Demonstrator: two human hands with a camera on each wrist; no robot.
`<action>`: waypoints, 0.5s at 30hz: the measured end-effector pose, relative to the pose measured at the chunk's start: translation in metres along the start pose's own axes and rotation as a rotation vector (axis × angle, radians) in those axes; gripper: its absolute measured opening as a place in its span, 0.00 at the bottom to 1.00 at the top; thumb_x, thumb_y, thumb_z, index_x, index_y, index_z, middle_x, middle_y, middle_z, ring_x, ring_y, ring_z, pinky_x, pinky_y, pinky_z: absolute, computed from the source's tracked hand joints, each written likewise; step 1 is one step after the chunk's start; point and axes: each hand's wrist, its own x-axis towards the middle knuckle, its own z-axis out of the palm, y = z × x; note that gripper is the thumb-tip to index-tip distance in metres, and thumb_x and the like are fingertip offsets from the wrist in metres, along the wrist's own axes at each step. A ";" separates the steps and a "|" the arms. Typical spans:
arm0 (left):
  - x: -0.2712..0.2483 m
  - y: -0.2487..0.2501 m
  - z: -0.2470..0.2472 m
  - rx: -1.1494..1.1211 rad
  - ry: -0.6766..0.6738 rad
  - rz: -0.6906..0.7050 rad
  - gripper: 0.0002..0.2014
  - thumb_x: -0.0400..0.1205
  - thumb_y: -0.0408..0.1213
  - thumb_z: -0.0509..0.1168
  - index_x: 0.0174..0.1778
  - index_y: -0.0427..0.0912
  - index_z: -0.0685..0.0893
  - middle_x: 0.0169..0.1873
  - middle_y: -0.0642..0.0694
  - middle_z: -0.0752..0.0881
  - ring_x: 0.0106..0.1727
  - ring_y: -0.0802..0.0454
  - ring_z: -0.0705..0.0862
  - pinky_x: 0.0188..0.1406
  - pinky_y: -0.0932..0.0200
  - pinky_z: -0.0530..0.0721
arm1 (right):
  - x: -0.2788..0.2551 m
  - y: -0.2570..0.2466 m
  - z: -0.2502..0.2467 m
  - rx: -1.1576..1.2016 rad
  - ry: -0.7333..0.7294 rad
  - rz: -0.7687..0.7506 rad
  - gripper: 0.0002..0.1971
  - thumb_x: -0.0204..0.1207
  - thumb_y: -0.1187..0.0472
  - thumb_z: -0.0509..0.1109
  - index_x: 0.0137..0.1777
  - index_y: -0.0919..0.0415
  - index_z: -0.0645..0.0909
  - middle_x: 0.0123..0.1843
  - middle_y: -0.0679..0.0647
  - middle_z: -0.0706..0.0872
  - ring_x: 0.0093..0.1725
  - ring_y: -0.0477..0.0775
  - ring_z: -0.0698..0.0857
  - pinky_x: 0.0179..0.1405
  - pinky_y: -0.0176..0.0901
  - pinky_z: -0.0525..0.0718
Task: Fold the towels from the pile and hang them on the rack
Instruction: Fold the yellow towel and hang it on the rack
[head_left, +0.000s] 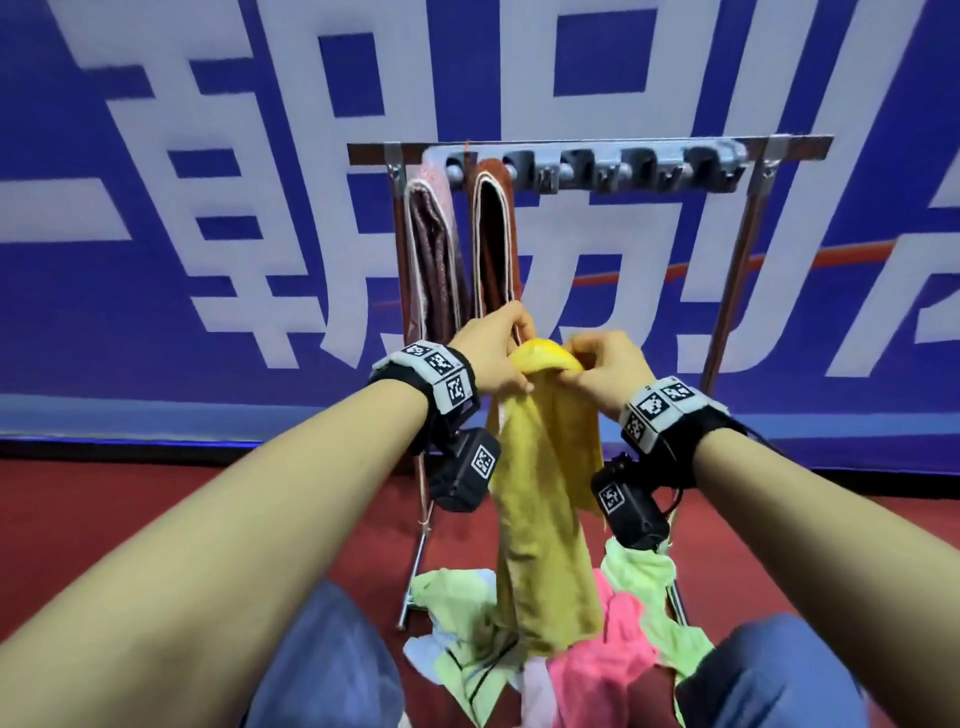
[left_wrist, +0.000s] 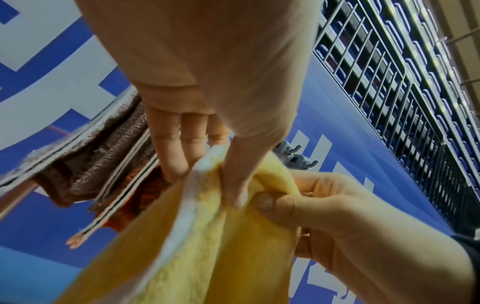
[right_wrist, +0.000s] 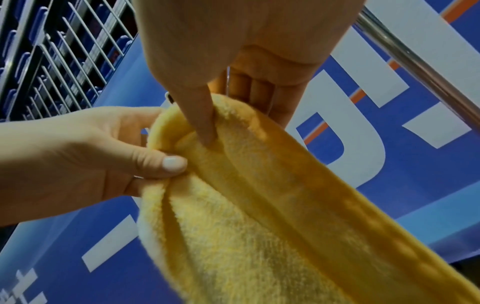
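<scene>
A yellow towel (head_left: 545, 499) hangs folded lengthwise from both my hands, below the rack's row of hooks. My left hand (head_left: 496, 353) pinches its folded top edge between thumb and fingers (left_wrist: 233, 185). My right hand (head_left: 605, 369) pinches the same fold from the right, thumb (right_wrist: 205, 123) pressed into the cloth. The metal rack (head_left: 587, 148) stands ahead with a dark red towel (head_left: 434, 260) and a rust-brown towel (head_left: 493, 244) hung at its left end. The pile of towels (head_left: 566, 654), green, pink and white, lies on the floor at my knees.
Several grey hooks (head_left: 649, 166) to the right of the hung towels carry nothing. The rack's legs (head_left: 727, 291) stand on red floor before a blue banner wall (head_left: 208, 208). My knees (head_left: 322, 665) flank the pile.
</scene>
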 end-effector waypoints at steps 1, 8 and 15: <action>-0.002 0.000 0.003 0.011 -0.033 0.004 0.26 0.66 0.35 0.84 0.57 0.46 0.80 0.44 0.46 0.85 0.44 0.50 0.82 0.40 0.53 0.86 | -0.005 0.000 0.000 -0.025 -0.016 -0.020 0.08 0.69 0.66 0.75 0.34 0.53 0.83 0.31 0.50 0.83 0.36 0.52 0.81 0.32 0.38 0.76; -0.001 0.004 0.010 -0.125 -0.030 0.019 0.10 0.76 0.38 0.79 0.41 0.36 0.88 0.34 0.38 0.87 0.32 0.44 0.87 0.29 0.50 0.89 | -0.024 0.026 -0.001 -0.196 -0.051 0.025 0.04 0.70 0.64 0.75 0.37 0.58 0.83 0.30 0.51 0.83 0.37 0.54 0.80 0.31 0.37 0.76; 0.006 -0.005 -0.005 -0.398 0.306 -0.066 0.07 0.72 0.34 0.81 0.37 0.47 0.89 0.30 0.52 0.86 0.29 0.61 0.83 0.29 0.68 0.79 | -0.050 0.099 0.013 -0.342 -0.286 0.275 0.09 0.71 0.53 0.79 0.45 0.58 0.89 0.44 0.59 0.90 0.47 0.58 0.87 0.38 0.39 0.76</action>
